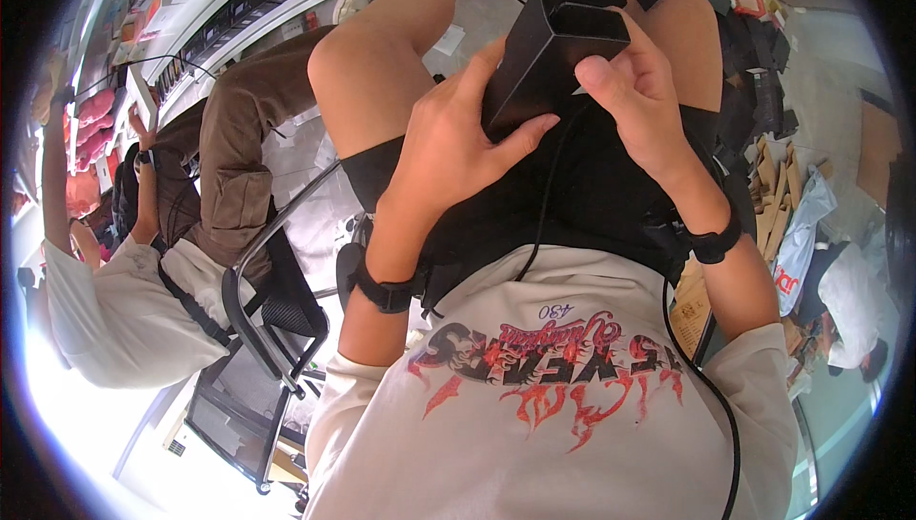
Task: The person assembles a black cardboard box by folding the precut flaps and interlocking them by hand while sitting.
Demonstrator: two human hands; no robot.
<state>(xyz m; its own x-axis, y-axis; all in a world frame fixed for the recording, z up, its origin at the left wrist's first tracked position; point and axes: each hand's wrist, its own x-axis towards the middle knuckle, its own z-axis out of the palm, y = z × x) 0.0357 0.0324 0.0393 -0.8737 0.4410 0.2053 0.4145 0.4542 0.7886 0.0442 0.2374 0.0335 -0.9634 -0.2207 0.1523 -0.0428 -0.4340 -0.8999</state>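
Note:
Over my lap I hold a black cardboard box point(539, 52), partly folded, with flaps standing out at its far end. My left hand point(448, 134) grips its left side, the thumb along the near edge and the other fingers mostly hidden behind the board. At the right edge, my right hand point(639, 91) pinches the box with bent fingers, its thumb pointing toward the board. Part of the inside of the box is out of sight.
To my left, another person in a white top point(124, 315) and brown trousers sits by a metal-framed chair point(277, 320), one hand holding a white flat thing point(141, 98). Black box pieces point(763, 91), brown cardboard point(778, 181) and a plastic bag point(801, 234) lie at right. Black cables cross my lap.

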